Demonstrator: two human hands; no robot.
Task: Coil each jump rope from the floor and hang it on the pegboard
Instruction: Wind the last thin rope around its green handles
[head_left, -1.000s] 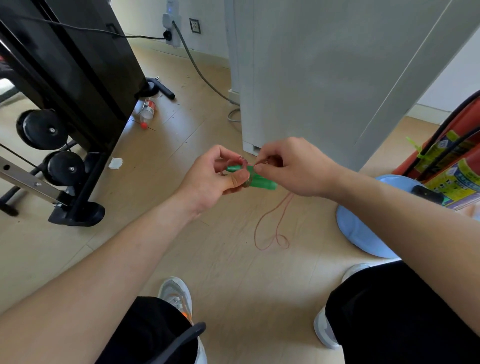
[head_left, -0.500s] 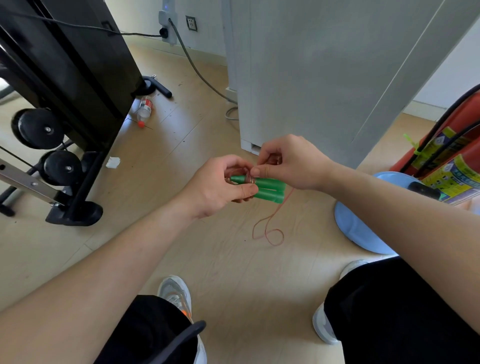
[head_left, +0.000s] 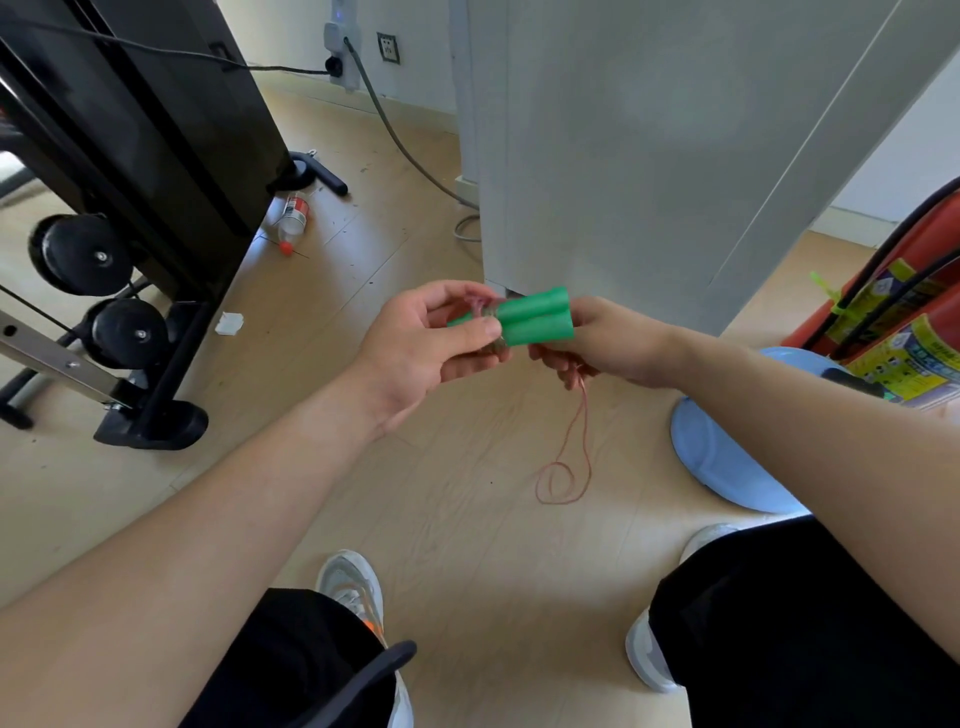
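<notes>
Your left hand (head_left: 431, 348) grips green handles (head_left: 535, 318), fingers (head_left: 467, 366) curled; right hand (head_left: 613, 345) pinches red rope (head_left: 577, 436) trailing to the near floor (head_left: 441, 519).

Bare forearms (head_left: 234, 519); black trousers (head_left: 805, 623); grey-white trainers (head_left: 347, 582), orange accent.

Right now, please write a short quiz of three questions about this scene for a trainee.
1. True or false: the two green foam handles lie on the pale wooden floor.
2. Which hand does the thin pink cord hang from? A) left B) right C) neither
3. Fill in: the cord's lower end curls into a ____.
Key: 1 false, the left hand grips them above the floor. 2 B, the right hand. 3 loop.
</notes>
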